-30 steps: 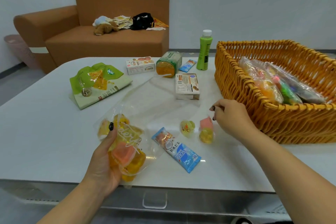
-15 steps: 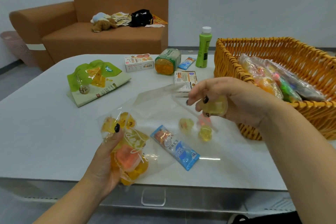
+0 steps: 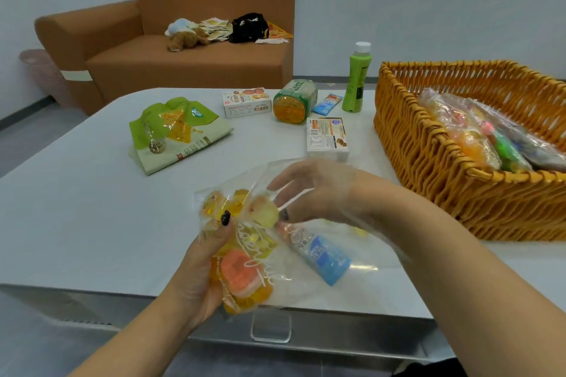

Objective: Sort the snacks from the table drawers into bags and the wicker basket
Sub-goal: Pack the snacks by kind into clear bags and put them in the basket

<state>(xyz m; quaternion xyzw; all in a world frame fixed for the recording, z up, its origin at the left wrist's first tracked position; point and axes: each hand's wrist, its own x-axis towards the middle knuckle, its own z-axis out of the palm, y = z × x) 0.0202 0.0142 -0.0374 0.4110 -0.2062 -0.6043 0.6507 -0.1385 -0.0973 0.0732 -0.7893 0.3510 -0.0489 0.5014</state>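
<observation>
Left of the wicker basket (image 3: 428, 168), my left hand (image 3: 199, 266) grips a clear bag (image 3: 245, 257) of jelly cups while my right hand (image 3: 315, 193), inside it, pinches another (image 3: 263, 212); next, release and withdraw.

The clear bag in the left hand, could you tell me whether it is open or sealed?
Open: the right hand reaches inside the clear bag's mouth.
</observation>
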